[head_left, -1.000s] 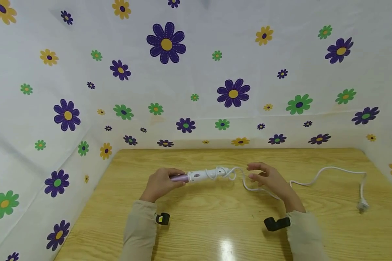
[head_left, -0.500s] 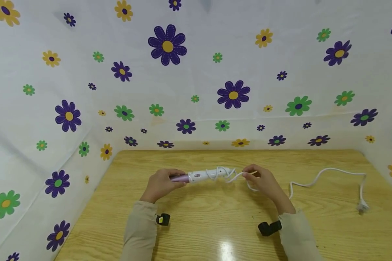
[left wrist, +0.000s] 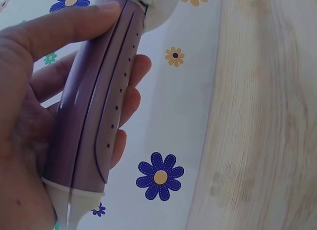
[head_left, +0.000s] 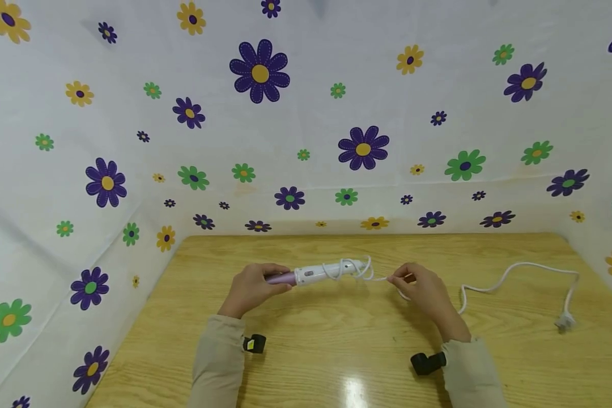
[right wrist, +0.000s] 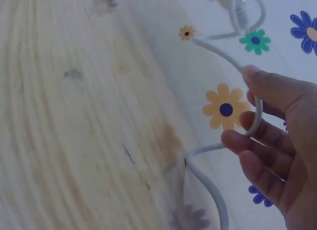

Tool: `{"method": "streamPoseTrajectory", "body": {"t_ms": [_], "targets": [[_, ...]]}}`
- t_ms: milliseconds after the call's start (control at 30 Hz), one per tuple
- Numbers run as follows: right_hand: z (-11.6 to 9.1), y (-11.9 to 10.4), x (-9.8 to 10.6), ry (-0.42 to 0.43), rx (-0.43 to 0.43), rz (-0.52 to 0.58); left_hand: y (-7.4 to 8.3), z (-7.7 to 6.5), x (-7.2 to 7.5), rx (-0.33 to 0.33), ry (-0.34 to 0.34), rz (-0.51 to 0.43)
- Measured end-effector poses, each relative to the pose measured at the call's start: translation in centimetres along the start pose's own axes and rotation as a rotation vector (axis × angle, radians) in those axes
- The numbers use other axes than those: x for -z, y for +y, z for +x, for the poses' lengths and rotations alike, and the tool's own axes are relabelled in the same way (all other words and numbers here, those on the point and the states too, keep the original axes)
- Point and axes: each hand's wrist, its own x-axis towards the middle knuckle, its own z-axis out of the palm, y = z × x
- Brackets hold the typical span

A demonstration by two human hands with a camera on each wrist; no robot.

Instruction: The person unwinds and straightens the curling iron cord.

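Observation:
My left hand (head_left: 251, 288) grips the purple barrel of a white-handled hair curling iron (head_left: 317, 274) above the wooden table. In the left wrist view, the thumb and fingers wrap round the purple barrel (left wrist: 94, 101), which carries a row of small dark dots. White power cord (right wrist: 218, 52) loops loosely round the handle's right end. My right hand (head_left: 424, 288) pinches that cord between thumb and finger, a short way right of the handle. In the right wrist view, the cord bends behind the fingers and drops towards the table.
The rest of the cord (head_left: 527, 263) lies in curves on the right of the table (head_left: 311, 357), ending in a white plug (head_left: 565, 322). Flower-patterned sheeting (head_left: 306, 113) rises behind and beside the table. Black wrist cameras (head_left: 255, 343) sit on both sleeves.
My right hand moved left, took hold of the cord, then drew back to the right with it. The plug end shifted slightly. My left hand stays in place on the curling iron.

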Motion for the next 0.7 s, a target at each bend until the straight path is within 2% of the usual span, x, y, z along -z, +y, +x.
{"method": "streamPoseTrajectory", "body": {"t_ms": [167,300,467,567,700], "targets": [[-0.1,0.5,0.8,0.063,-0.081,0.061,-0.1,0.1,-0.2,-0.007,-0.029,-0.014],[-0.2,0.5,2.1,0.129,-0.097,0.211,-0.1,0.2,-0.2,-0.017,-0.027,0.021],[-0.6,1.4,4.0,0.177,-0.096,0.389,-0.2,0.3,0.0,0.011,0.015,0.069],[-1.0,2.5,5.0,0.145,-0.107,0.399,-0.3,0.3,0.1,0.049,0.041,0.065],[-1.6,3.9,5.8,0.058,-0.145,0.308,-0.5,0.3,0.2,0.088,0.051,0.041]]}}
